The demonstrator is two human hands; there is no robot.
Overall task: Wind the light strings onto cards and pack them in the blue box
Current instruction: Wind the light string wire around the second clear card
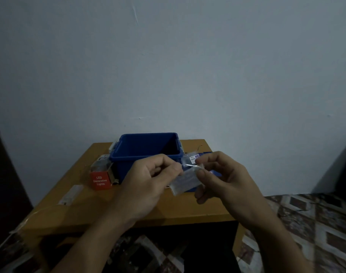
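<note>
- Holding a pale card [185, 181] in the air over the front of the wooden table [187, 209], just in front of the blue box [121, 164].
- Pinching the card's left end with the left hand [146, 182]: thumb and forefinger closed on it, other fingers curled in under the palm.
- Pinching a shiny loop of light string [189, 165] at the card's top edge with the right hand [223, 178]: thumb tip against forefinger, remaining fingers loosely bent below.
- Judged to be mid-winding, wrapping string round the card, with packing not yet begun. Number of turns on the card impossible to tell in the dim, blurred view.
- Box standing open at the back of the table, nothing visible in its dark hollow.
- Beside the box's left wall, a red packet [100, 180] marked LED Decorative Lights. Nearer the front left, a white strip [70, 195] lying flat and a pale strand [28, 217] trailing off the table's edge.
- Partly hidden behind the right hand, a small labelled packet [191, 157], contents impossible to tell.
- Next, probably: carry the loop round the card with the right hand, steady the card with the left, and use light tension to lay the string flat without kinks.
- Then tuck the loose end and lower the card into the box.
</note>
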